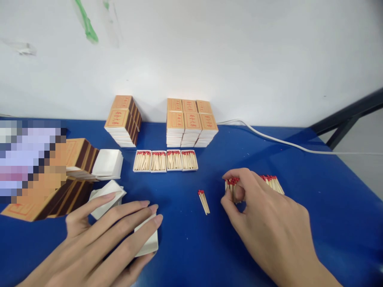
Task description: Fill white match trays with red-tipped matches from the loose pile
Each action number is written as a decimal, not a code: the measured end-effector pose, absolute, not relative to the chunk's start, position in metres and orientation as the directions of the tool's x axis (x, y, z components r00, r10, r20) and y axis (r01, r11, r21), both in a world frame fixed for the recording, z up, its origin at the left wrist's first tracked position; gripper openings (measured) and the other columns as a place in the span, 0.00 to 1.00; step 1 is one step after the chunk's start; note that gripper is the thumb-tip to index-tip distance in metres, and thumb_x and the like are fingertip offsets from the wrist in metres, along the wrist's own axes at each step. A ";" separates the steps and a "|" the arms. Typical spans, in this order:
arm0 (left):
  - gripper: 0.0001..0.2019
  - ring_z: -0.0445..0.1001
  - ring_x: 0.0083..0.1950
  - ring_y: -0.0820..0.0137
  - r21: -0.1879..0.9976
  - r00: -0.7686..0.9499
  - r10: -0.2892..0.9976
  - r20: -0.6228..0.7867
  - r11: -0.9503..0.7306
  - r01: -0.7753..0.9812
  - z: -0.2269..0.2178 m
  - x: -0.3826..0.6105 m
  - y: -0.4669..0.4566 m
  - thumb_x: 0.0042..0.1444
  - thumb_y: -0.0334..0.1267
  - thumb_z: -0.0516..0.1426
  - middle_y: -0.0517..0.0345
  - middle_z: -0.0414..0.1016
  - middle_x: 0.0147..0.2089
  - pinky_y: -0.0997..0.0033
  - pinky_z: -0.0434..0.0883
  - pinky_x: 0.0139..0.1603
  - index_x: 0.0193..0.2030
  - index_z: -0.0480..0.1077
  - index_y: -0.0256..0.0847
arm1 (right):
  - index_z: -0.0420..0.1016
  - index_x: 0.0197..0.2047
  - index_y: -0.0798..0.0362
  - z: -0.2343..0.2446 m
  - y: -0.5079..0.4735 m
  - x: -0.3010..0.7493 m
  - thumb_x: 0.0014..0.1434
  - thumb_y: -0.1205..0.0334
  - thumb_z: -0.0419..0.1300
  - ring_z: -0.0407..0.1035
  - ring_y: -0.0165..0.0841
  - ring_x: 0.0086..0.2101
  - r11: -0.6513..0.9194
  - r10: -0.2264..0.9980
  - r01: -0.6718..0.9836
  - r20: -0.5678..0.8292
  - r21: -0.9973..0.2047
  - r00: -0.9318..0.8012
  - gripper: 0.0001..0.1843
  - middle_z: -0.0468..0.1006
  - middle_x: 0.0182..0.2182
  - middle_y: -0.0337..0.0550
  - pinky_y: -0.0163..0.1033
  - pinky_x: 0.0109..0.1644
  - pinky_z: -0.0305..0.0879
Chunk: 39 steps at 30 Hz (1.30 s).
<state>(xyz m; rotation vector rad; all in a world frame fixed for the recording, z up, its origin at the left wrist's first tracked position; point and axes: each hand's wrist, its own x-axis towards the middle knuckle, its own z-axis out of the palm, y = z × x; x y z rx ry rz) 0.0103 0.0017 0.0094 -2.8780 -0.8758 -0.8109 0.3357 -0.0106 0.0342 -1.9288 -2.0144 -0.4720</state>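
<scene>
You have bright, diffuse light on the plain white wall (239, 59), dimmer at upper right; coarse pixel blocks (24, 159) mask the left edge; the smooth blue bench (185, 251) shows soft shadows.

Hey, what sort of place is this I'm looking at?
Probably a small indoor workstation, perhaps in a workshop: a smooth blue tabletop against a white wall bears stacked orange-topped white cardboard matchboxes and four small white rectangular trays of red-tipped wooden matches.
</scene>
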 end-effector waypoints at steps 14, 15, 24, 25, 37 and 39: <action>0.20 0.82 0.72 0.62 0.111 0.716 0.509 0.478 -0.844 0.525 0.012 0.011 0.003 0.79 0.36 0.63 0.57 0.85 0.72 0.50 0.50 0.94 0.73 0.78 0.40 | 0.78 0.46 0.46 0.034 -0.011 0.338 0.74 0.61 0.56 0.73 0.36 0.18 0.043 0.911 0.999 0.410 0.010 -0.043 0.08 0.83 0.28 0.33 0.38 0.20 0.54; 0.19 0.82 0.72 0.62 0.108 0.718 0.504 0.480 -0.847 0.521 0.011 0.011 0.003 0.79 0.36 0.62 0.57 0.85 0.71 0.50 0.50 0.94 0.73 0.79 0.40 | 0.78 0.46 0.45 0.034 -0.011 0.338 0.75 0.60 0.56 0.74 0.37 0.18 0.040 0.910 0.999 0.413 0.018 -0.044 0.08 0.82 0.27 0.34 0.39 0.20 0.54; 0.20 0.83 0.73 0.59 0.130 0.714 0.517 0.472 -0.842 0.524 0.008 0.008 0.002 0.78 0.36 0.64 0.56 0.85 0.71 0.49 0.50 0.94 0.73 0.80 0.42 | 0.75 0.39 0.43 0.031 -0.011 0.337 0.78 0.51 0.59 0.75 0.39 0.20 0.045 0.912 0.999 0.408 -0.003 -0.040 0.14 0.82 0.30 0.34 0.41 0.21 0.55; 0.20 0.83 0.73 0.59 0.130 0.713 0.518 0.472 -0.841 0.525 0.008 0.008 0.002 0.77 0.36 0.64 0.56 0.85 0.71 0.49 0.50 0.94 0.73 0.79 0.43 | 0.76 0.39 0.43 0.031 -0.010 0.336 0.79 0.51 0.59 0.75 0.39 0.20 0.047 0.912 0.999 0.407 -0.008 -0.040 0.15 0.82 0.30 0.34 0.41 0.21 0.55; 0.19 0.82 0.73 0.61 0.140 0.702 0.515 0.491 -0.842 0.521 0.008 0.013 0.003 0.78 0.37 0.64 0.58 0.84 0.72 0.51 0.51 0.94 0.71 0.80 0.41 | 0.77 0.37 0.44 0.027 -0.006 0.333 0.76 0.50 0.63 0.74 0.35 0.20 0.075 0.922 0.989 0.387 -0.124 -0.021 0.14 0.75 0.26 0.31 0.40 0.21 0.54; 0.19 0.82 0.72 0.62 0.144 0.695 0.516 0.500 -0.841 0.521 0.008 0.013 0.004 0.78 0.36 0.64 0.58 0.84 0.72 0.51 0.51 0.94 0.72 0.80 0.41 | 0.76 0.36 0.44 0.028 -0.008 0.334 0.77 0.50 0.62 0.72 0.34 0.19 0.097 0.926 0.983 0.375 -0.153 -0.033 0.15 0.74 0.25 0.30 0.40 0.21 0.54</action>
